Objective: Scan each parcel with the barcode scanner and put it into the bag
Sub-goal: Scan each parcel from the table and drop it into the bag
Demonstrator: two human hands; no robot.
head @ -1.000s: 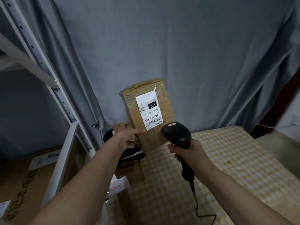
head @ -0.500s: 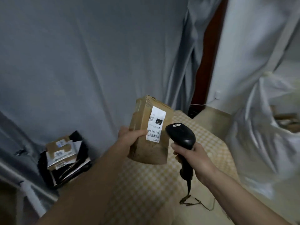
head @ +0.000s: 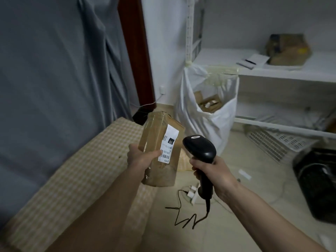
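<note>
Left hand gripped parcel upright, beyond the bench's right edge; right hand gripped scanner just beside its label. Bag stood well apart. Risk: parcel catching the bag's slack rim and dropping outside.

One held parcel, one scanner, one bag, two hands.
</note>
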